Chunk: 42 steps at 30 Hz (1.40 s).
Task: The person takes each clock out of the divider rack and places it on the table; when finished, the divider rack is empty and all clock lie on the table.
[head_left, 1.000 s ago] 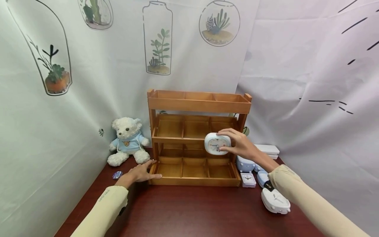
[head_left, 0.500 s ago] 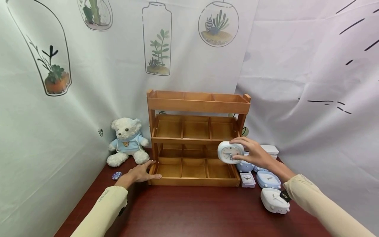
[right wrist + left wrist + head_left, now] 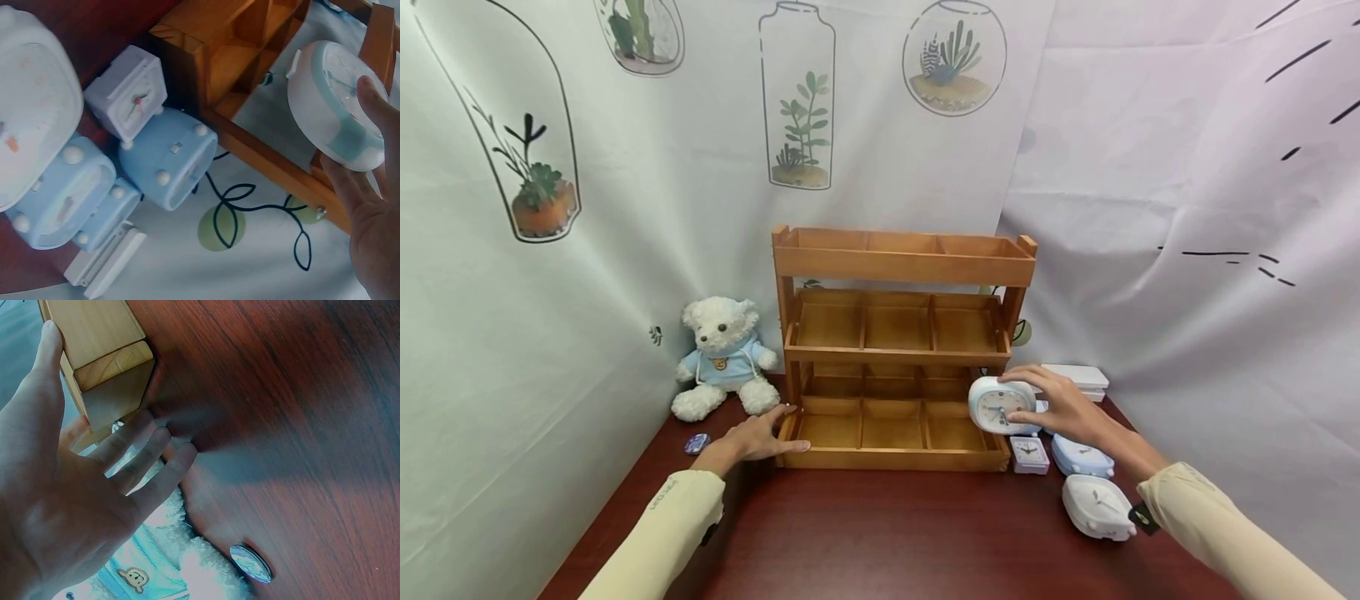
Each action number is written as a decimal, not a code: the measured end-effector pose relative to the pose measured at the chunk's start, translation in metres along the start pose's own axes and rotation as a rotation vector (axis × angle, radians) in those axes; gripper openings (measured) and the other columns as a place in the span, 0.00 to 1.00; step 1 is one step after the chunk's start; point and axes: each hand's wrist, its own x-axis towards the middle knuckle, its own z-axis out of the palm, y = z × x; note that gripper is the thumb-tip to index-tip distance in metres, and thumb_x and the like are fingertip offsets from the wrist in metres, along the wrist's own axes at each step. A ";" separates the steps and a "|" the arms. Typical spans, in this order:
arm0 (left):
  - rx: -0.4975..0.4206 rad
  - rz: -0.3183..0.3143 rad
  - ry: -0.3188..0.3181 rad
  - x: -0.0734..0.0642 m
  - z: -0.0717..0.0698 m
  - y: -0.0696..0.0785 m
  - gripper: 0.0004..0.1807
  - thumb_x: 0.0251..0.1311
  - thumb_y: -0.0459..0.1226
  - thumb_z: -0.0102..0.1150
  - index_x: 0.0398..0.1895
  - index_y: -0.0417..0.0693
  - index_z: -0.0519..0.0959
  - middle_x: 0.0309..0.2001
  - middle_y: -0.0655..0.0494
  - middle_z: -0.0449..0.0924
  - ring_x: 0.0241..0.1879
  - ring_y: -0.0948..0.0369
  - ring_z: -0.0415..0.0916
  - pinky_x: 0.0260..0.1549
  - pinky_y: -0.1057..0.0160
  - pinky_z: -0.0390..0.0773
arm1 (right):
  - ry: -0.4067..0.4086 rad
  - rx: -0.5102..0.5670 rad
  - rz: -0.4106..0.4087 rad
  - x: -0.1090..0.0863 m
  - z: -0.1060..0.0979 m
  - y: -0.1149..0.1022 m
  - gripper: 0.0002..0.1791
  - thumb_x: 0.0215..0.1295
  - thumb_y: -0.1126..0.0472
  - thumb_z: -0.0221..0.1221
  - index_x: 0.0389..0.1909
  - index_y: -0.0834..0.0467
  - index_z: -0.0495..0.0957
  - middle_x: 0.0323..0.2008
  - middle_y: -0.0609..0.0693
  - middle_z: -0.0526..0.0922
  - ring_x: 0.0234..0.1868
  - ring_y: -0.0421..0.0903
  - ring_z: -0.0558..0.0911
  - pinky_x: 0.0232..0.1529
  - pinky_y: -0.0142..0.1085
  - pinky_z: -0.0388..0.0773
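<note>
My right hand (image 3: 1063, 407) holds a white oval alarm clock (image 3: 997, 408) by its right side, in front of the shelf's lower right end. Its thumb lies across the dial and its fingers are on the top and back. In the right wrist view this clock (image 3: 337, 103) is off the table and tilted. My left hand (image 3: 750, 437) rests at the lower left corner of a wooden three-tier shelf (image 3: 895, 460), fingers mostly straight. There the thumb touches the front edge, while in the left wrist view the other fingers (image 3: 153, 459) extend past the corner.
Right of the shelf stand a small square clock (image 3: 1029, 456), a blue clock (image 3: 1081, 457) and a white clock (image 3: 1097, 507). A white flat object (image 3: 1078, 377) lies behind them. On the left are a teddy bear (image 3: 721, 358) and a small blue-patterned disc (image 3: 697, 443). Printed cloth walls (image 3: 880, 167) surround the table.
My right hand has carried the white oval clock rightward and down, away from the front of the shelf's middle tier. My left hand has stayed at the shelf corner.
</note>
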 end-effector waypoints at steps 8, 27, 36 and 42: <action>-0.001 -0.005 0.007 -0.001 0.000 0.002 0.56 0.55 0.71 0.65 0.80 0.52 0.62 0.71 0.31 0.68 0.66 0.32 0.69 0.54 0.32 0.72 | -0.025 0.013 0.009 -0.019 0.002 0.002 0.34 0.49 0.62 0.81 0.59 0.55 0.81 0.56 0.46 0.83 0.58 0.48 0.82 0.58 0.26 0.72; -0.006 -0.005 0.010 -0.002 -0.001 0.002 0.55 0.55 0.71 0.65 0.80 0.52 0.62 0.71 0.30 0.68 0.66 0.32 0.69 0.55 0.32 0.72 | -0.043 -0.031 0.024 -0.052 0.008 0.005 0.32 0.45 0.61 0.83 0.54 0.54 0.82 0.52 0.45 0.83 0.53 0.46 0.82 0.49 0.34 0.77; -0.005 -0.009 0.007 -0.003 -0.001 0.003 0.56 0.55 0.71 0.65 0.80 0.52 0.62 0.71 0.30 0.68 0.66 0.32 0.69 0.55 0.31 0.71 | -0.086 0.014 0.073 -0.068 0.012 0.004 0.33 0.46 0.61 0.82 0.55 0.52 0.81 0.51 0.43 0.82 0.51 0.41 0.80 0.42 0.41 0.80; -0.003 -0.008 0.009 -0.002 -0.001 0.003 0.56 0.54 0.72 0.65 0.80 0.52 0.62 0.71 0.30 0.68 0.67 0.32 0.69 0.56 0.30 0.71 | -0.098 0.047 0.099 -0.078 0.017 0.004 0.31 0.48 0.62 0.82 0.54 0.52 0.80 0.51 0.43 0.82 0.51 0.41 0.80 0.39 0.38 0.81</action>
